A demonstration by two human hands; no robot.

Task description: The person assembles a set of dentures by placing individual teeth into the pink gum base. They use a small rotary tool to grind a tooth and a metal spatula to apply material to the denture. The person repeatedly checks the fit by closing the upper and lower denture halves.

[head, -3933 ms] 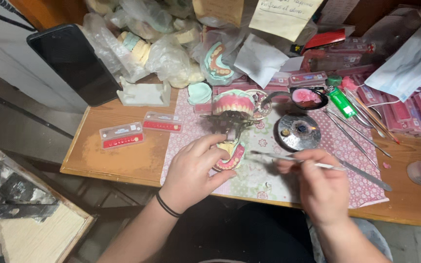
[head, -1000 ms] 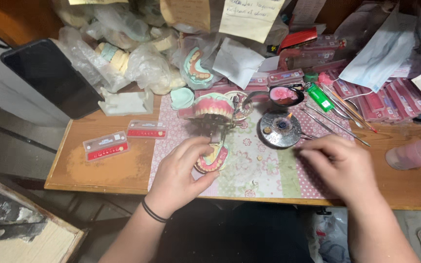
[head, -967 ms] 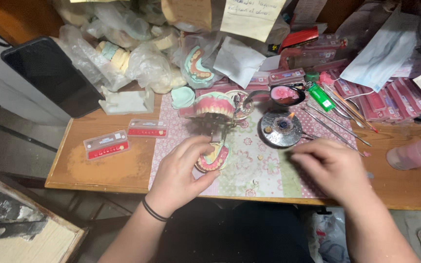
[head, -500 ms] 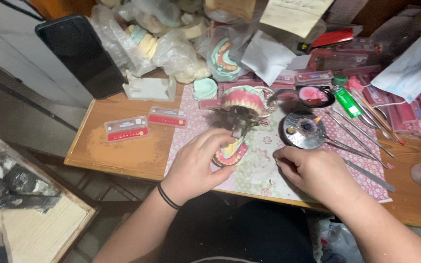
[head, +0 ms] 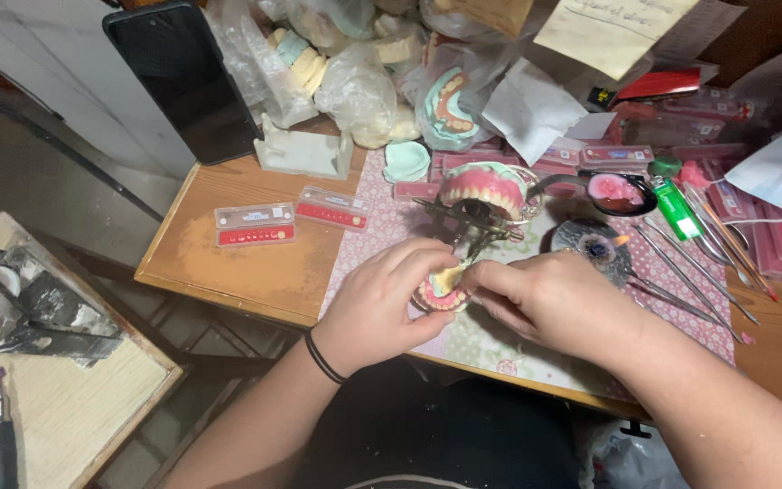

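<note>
At the front edge of the patterned mat (head: 509,340), head view: left hand (head: 382,303) curls around a pink denture model (head: 441,292), holding it just above the mat. Right hand (head: 549,299) pinches close at the model's top, fingertips touching it; whether it holds a tool, cannot tell. Behind them, metal articulator with pink denture (head: 481,195); small burner (head: 595,246) to its right, beside steel instruments (head: 681,272).

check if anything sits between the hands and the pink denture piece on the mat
Nothing visible does. The left hand holds the pink denture piece and the right hand has its fingertips on it, just in front of the metal articulator.
</note>
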